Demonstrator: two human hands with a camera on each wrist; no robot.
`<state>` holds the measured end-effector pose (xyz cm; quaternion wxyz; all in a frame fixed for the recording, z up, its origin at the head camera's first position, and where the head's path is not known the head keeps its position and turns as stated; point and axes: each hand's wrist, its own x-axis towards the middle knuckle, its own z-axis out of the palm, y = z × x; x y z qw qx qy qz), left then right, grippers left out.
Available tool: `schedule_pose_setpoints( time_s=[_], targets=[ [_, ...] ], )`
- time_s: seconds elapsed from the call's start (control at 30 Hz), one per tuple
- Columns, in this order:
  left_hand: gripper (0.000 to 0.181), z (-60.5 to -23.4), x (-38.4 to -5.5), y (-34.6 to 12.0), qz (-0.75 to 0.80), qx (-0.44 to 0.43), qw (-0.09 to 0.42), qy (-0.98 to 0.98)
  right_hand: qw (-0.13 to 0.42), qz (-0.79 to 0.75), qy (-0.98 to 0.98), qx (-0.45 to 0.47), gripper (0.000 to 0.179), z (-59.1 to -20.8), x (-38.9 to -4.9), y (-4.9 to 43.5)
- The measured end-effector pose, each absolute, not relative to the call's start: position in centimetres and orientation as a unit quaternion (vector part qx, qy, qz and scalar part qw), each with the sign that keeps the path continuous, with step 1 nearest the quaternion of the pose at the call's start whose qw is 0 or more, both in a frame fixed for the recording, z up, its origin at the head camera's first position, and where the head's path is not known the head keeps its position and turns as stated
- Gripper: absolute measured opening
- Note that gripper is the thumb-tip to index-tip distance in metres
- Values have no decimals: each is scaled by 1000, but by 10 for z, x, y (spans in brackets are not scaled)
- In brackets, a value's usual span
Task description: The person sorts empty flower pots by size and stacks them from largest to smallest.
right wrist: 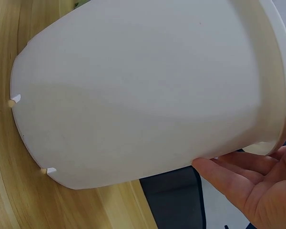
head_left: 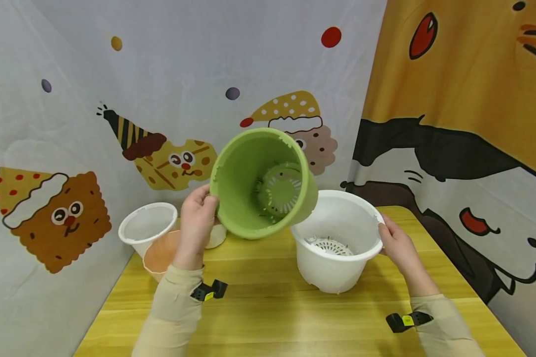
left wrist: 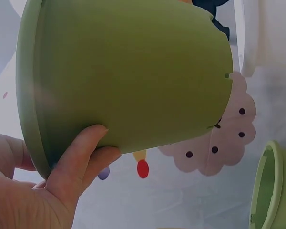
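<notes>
Your hands are well apart, each with fingers around a pot rim. Left hand (head_left: 195, 220) grips the left edge of the green pot (head_left: 238, 186), which is up off the table (head_left: 259, 307) and tipped so its mouth faces you. You can see small bits scattered around its slotted bottom. Right hand (head_left: 397, 241) holds the right edge of the big white pot (head_left: 326, 272), which stands roughly upright on the table, and your right wrist view has your fingertips against its outside wall just under the rim. There are a few bits on its slotted bottom too.

From the head view, your green pot overlaps the white one's left side, but I can't tell if they actually touch. Over past your left forearm you've got a smaller white pot (head_left: 136, 243) with an orange pot (head_left: 163, 250) just in front of it, plus something whitish (head_left: 216, 236) partly hidden by your left hand. Your left wrist view also catches part of another green pot (left wrist: 276, 188) at its lower right.
</notes>
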<state>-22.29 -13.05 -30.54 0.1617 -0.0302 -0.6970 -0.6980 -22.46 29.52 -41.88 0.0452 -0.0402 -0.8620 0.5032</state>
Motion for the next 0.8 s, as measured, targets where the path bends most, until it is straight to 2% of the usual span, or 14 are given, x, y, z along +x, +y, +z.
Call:
schedule_pose_setpoints(
  time_s=[0.4,0.8],
  targets=[
    [38,-304,-230,-103,-705,-66,167,-686,51,497,-866,-34,65,-421,-225,297],
    [40,-313,-234,-77,-720,-68,139,-676,52,497,-866,-35,65,-420,-225,297]
  ],
)
